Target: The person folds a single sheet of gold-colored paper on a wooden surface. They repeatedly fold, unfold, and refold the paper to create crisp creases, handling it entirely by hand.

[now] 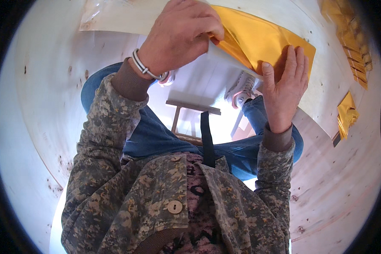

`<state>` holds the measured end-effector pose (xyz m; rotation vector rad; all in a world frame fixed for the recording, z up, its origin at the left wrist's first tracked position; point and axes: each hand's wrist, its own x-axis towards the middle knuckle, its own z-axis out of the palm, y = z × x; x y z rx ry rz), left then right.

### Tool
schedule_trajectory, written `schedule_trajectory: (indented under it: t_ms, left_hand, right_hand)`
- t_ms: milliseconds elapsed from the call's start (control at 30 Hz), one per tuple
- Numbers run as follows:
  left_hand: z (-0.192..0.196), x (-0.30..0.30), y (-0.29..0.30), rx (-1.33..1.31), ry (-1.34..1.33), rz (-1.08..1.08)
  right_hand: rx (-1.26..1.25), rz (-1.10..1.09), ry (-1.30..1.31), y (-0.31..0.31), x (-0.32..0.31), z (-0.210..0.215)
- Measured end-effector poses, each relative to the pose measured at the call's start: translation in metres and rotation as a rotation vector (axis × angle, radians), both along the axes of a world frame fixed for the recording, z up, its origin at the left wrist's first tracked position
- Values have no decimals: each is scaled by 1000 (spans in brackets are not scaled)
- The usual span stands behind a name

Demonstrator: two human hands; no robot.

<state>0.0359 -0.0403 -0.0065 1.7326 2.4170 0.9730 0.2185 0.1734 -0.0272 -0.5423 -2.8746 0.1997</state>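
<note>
head view is showing the left hand (183,36) pinching the gold foil pouch (258,40) at its left edge while the right hand (285,82) is lying open, flat against its lower right side.

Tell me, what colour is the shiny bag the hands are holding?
The shiny bag is golden yellow, seen best in the head view.

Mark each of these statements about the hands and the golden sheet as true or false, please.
1. Both hands touch the golden sheet. True: the left hand grips its edge with the fingers, and the right hand lies flat against it.
2. The left wrist is bare. False: it wears a pale bracelet.
3. More golden pieces lie on the wooden table at the right. True.
4. The sheet is blue. False: it is golden yellow.
5. The person wears a plain white jacket. False: the jacket has a mottled flower pattern with buttons.
</note>
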Motion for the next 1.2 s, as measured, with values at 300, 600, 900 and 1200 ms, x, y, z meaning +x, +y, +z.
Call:
schedule_trajectory:
  t_ms: [300,600,900,1200]
  left_hand:
    - [-2,3,12,217,-158,149]
    - [2,5,28,294,-348,226]
    - [22,8,32,396,-553,293]
    - [17,2,37,355,-763,408]
  right_hand:
    - [-275,160,-7,19,0,32]
    - [-286,184,-5,28,0,33]
    - [-480,38,45,39,5,66]
    - [-616,57,-252,68,-34,137]
